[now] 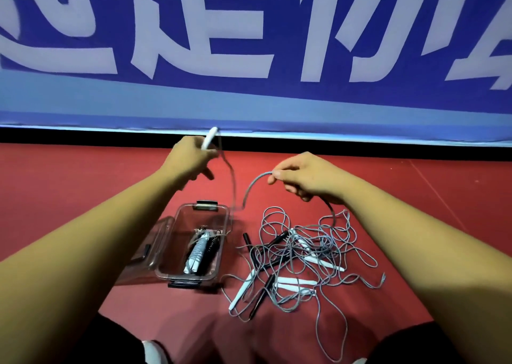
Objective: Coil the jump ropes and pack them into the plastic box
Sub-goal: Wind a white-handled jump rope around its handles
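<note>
Left hand (191,157) grips a white plastic rope handle (209,137); right hand (300,176) pinches its thin grey cord (249,189) above the clear plastic box (221,241)

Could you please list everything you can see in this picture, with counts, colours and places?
plastic box: one, clear with black latches, open on the floor, left of the pile
lid: one, clear, lying open left of the box
coiled ropes: seemingly two, one grey and white, one black, inside the box
rope pile: one tangle, grey cords with several white and black handles, on the floor right of the box
white handle: one, held up above the box
grey cord: one, arcing down from the right hand
floor: red
banner: one, blue with white characters, behind
left hand: grips the white handle
right hand: pinches the grey cord
</note>
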`<state>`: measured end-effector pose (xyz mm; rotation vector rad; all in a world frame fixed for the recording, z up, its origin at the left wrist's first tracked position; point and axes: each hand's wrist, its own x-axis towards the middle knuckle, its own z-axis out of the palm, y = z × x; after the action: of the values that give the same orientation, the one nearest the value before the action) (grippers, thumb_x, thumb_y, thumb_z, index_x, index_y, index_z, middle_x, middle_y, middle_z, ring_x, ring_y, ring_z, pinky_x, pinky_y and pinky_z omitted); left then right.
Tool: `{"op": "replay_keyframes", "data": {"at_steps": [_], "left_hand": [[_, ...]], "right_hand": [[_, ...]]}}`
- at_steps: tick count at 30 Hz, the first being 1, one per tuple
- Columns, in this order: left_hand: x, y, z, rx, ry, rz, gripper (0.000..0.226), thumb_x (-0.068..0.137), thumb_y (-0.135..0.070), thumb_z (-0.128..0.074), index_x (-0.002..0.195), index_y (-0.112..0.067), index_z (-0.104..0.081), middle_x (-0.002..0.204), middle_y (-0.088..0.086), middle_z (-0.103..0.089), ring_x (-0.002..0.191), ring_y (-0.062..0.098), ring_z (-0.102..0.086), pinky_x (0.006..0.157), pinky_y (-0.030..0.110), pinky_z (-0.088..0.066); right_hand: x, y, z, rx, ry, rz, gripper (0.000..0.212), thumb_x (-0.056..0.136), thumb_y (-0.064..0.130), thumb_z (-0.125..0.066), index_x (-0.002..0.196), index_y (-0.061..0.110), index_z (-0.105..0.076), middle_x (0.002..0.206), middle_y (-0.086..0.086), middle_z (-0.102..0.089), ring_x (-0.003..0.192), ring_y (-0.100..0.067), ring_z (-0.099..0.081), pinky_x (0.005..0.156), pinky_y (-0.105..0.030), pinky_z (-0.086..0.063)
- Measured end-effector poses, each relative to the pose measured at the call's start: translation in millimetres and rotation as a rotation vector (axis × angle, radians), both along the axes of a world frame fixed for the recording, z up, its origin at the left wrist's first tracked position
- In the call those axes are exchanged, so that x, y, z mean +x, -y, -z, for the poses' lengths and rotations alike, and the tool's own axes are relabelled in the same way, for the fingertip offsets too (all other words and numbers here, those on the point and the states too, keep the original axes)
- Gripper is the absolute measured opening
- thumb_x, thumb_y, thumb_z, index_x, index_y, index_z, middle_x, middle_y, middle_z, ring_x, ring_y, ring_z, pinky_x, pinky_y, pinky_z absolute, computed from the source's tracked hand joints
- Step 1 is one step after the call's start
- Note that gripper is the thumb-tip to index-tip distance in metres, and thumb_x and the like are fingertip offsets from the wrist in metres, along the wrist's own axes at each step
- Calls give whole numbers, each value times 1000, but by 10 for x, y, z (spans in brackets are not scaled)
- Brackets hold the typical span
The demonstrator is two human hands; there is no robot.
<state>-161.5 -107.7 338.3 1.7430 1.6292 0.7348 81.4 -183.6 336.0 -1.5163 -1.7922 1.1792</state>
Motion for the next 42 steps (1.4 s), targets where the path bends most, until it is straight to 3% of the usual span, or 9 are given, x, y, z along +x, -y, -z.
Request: {"op": "replay_keyframes", "data": {"at_steps": [3, 8, 12, 15, 19, 25, 28, 36, 42], "left_hand": [[235, 227, -114, -226, 447, 323, 23, 96, -20, -59, 108, -1, -64, 100, 11, -75, 41, 18, -52, 36, 17, -26], [416, 273, -172, -261, 663, 360, 29, 102, -22, -48, 74, -15, -46, 50, -5, -37, 32, 6, -25, 34, 15, -17], [169, -3, -197, -210, 963, 32, 29, 103, -23, -45, 74, -20, -41, 49, -9, -31, 34, 5, -23, 35, 14, -17], [-132, -165, -76, -116, 710, -128, 28, 101, -21, -49, 74, -17, -47, 57, -3, -49, 30, 7, -31, 36, 12, -21], [-376, -226, 128, -47, 3, -118, 13, 96, -16, -53, 88, -9, -60, 91, 3, -73, 41, 20, -63, 38, 22, -33], [-31, 63, -147, -189, 501, 216, 33, 98, -28, -56, 115, -1, -61, 110, 11, -73, 47, 22, -61, 36, 17, -25], [138, 319, -221, -343, 470, 536, 34, 96, -34, -50, 96, -1, -60, 81, 13, -65, 40, 16, -45, 34, 16, -22], [69, 57, -159, -228, 897, 36, 28, 103, -23, -45, 76, -21, -39, 63, -2, -30, 34, 5, -26, 36, 12, -19], [-140, -47, -72, -71, 357, -135, 5, 97, -14, -52, 94, -10, -51, 65, 10, -56, 48, 19, -67, 40, 16, -25]], "right_hand": [[-181, -5, -112, 173, -44, 33, 24, 99, 15, -51, 91, 3, -71, 50, -1, -45, 42, -14, -36, 41, -21, -33], [-61, -100, -135, 153, -317, 161, 22, 98, 20, -56, 82, 6, -63, 53, -3, -39, 40, -12, -31, 43, -19, -30], [365, -55, 312, -117, 185, -64, 28, 93, 24, -64, 74, 3, -66, 68, -11, -66, 65, -17, -59, 70, -29, -47], [579, -12, 561, -235, 164, 40, 21, 97, 16, -57, 80, 6, -66, 72, -13, -65, 74, -24, -63, 77, -34, -50], [364, -36, 320, -94, 59, 62, 23, 101, 20, -51, 94, 5, -67, 55, -4, -49, 48, -19, -44, 46, -24, -42], [-293, 16, -155, 127, 14, -57, 24, 98, 23, -56, 90, 8, -73, 51, -1, -44, 42, -13, -35, 43, -22, -33], [-359, -32, -246, 212, -92, 60, 25, 93, 23, -63, 79, 2, -68, 48, 0, -45, 43, -16, -34, 44, -23, -31], [202, -38, 414, -292, 38, -63, 16, 96, 13, -57, 81, 9, -60, 77, -14, -64, 82, -29, -61, 72, -34, -45], [-17, -44, 48, -42, -106, 76, 14, 97, 10, -56, 95, 2, -68, 60, -7, -53, 48, -18, -48, 53, -29, -44]]}}
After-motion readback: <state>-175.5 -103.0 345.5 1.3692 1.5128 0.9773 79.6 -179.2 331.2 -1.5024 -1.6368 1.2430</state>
